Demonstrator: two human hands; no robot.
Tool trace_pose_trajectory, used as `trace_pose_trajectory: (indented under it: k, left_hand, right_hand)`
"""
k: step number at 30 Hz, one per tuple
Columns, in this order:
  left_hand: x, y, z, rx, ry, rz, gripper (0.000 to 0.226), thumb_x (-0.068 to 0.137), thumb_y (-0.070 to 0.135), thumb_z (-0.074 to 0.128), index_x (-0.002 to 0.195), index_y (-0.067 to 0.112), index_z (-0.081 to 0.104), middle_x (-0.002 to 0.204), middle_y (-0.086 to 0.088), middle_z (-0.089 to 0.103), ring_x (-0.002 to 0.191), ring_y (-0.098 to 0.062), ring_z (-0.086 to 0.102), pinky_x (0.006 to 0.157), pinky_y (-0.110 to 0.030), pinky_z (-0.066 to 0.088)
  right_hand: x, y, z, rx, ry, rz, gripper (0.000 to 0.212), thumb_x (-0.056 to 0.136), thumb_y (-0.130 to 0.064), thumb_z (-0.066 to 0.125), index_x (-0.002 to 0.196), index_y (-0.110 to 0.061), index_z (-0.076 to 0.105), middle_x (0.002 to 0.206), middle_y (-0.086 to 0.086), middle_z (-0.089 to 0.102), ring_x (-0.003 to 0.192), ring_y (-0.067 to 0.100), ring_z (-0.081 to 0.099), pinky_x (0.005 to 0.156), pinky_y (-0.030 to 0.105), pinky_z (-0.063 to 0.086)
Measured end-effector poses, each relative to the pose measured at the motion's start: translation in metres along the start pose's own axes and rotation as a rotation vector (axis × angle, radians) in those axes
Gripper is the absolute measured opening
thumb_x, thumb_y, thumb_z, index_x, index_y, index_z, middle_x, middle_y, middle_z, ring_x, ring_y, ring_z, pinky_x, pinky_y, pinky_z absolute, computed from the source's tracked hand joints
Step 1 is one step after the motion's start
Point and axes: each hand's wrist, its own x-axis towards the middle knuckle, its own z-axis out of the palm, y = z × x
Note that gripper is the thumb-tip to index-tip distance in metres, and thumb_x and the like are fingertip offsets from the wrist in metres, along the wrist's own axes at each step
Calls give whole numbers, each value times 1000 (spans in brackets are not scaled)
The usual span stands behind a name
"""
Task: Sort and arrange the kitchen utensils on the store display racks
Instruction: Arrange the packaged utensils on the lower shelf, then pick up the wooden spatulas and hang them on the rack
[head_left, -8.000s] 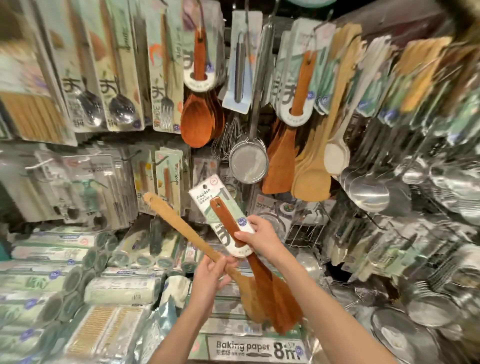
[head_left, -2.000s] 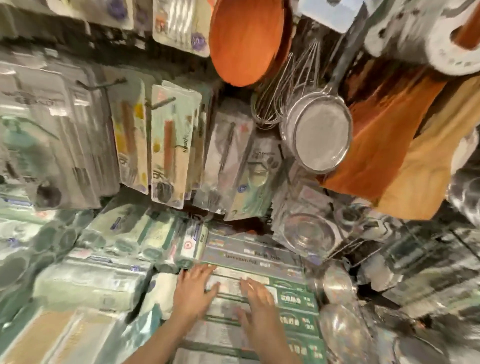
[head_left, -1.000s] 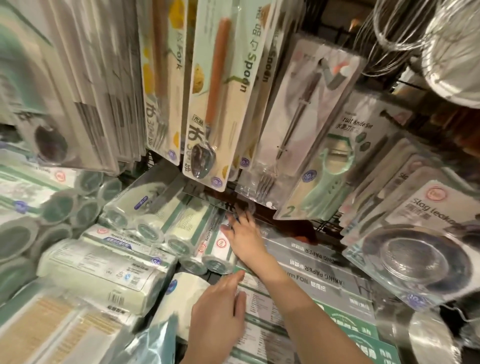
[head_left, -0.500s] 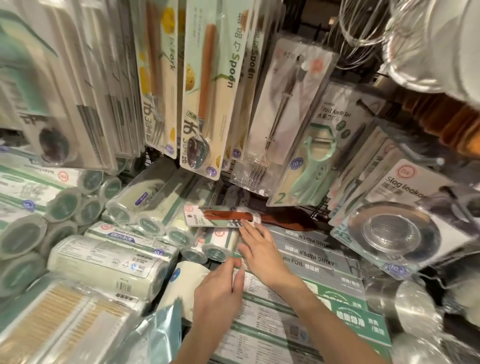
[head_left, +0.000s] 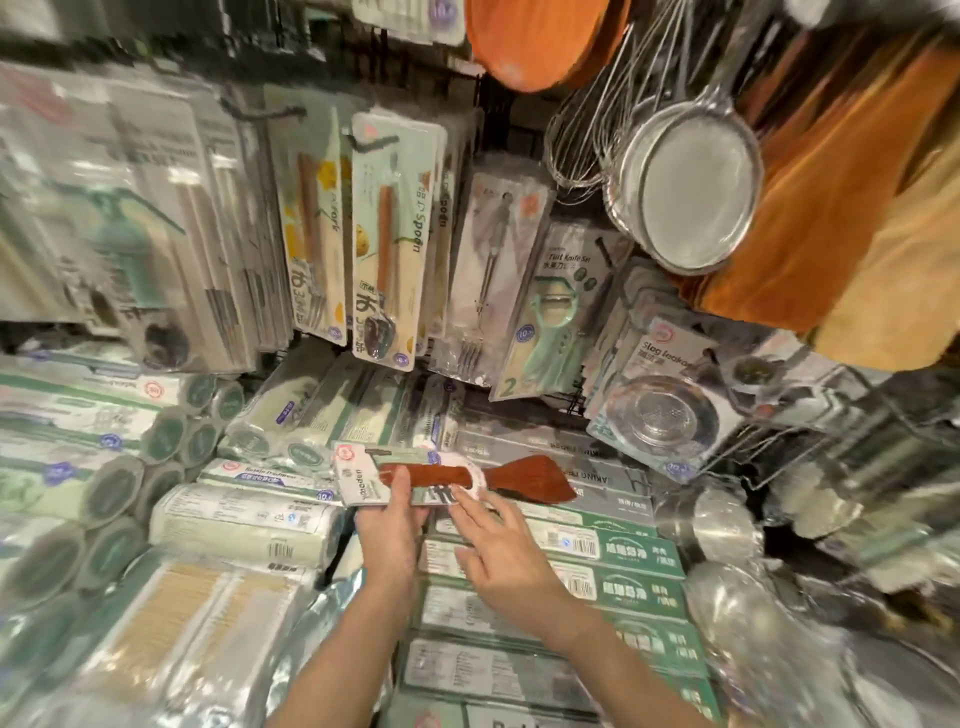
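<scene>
While its carded handle is pinched by the left hand (head_left: 390, 512), a dark wooden spatula (head_left: 470, 477) is held flat just above the stacked baking-paper boxes (head_left: 550, 540), apparently so it can be lifted clear for rehanging. Beside the spatula, the right hand (head_left: 498, 556) is kept loose, its straight fingertips touching the card's edge and holding nothing. Above the spatula, carded spoons (head_left: 387, 260) are hung from a rack peg, likely the sort of place intended.

Wood, card, steel and glossy film on the racks.
The wooden spatula (head_left: 524, 480) looked dark reddish and matt, its handle in a printed paper card sleeve (head_left: 363, 470). The sieve (head_left: 693, 189) and sink strainer (head_left: 657, 415) were shiny metal; the rolls (head_left: 244, 525) were wrapped in glossy plastic film, beside cardboard boxes (head_left: 602, 545).
</scene>
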Motion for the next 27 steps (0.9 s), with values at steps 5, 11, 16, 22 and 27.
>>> trace_pose_trajectory:
  k: [5, 11, 16, 22, 27]
  left_hand:
    - [-20, 29, -4, 83, -21, 145, 20, 90, 19, 59, 109, 11, 58, 89, -1, 69, 63, -1, 67, 52, -13, 52]
    - [-42, 87, -15, 152, -55, 307, 23, 88, 27, 62, 107, 15, 61, 95, 6, 68, 89, -12, 65, 79, -31, 50]
    - [-73, 141, -10, 248, -257, 471, 12, 90, 23, 59, 100, 18, 63, 94, 8, 70, 80, 0, 67, 63, -12, 51]
    - [-115, 199, 15, 309, -451, 610, 9, 88, 17, 60, 93, 24, 62, 82, 12, 72, 73, 2, 68, 55, -10, 50]
    - [-152, 226, 53, 307, -607, 672, 12, 89, 13, 59, 93, 24, 60, 85, 12, 69, 71, 3, 68, 52, -9, 48]
  right_hand:
    - [-30, -16, -27, 36, 0, 16, 51, 100, -35, 34, 147, -42, 15, 155, -22, -5, 141, 4, -15, 118, 39, -8]
    - [-44, -42, -66, 76, 129, 64, 58, 97, -38, 43, 147, -44, 13, 154, -23, -3, 143, 4, -9, 120, 42, 4]
    - [-45, -84, -118, 203, 268, 59, 72, 92, -43, 54, 149, -35, 12, 154, -21, 1, 143, 4, -1, 115, 32, 3]
    - [-60, -127, -190, 632, 341, 57, 71, 81, -16, 72, 141, -28, 36, 124, -6, 56, 121, 18, 51, 94, 10, 41]
    - [-84, -143, -249, 712, 498, 15, 46, 79, -5, 73, 119, -16, 53, 106, 14, 66, 84, 15, 63, 80, 26, 53]
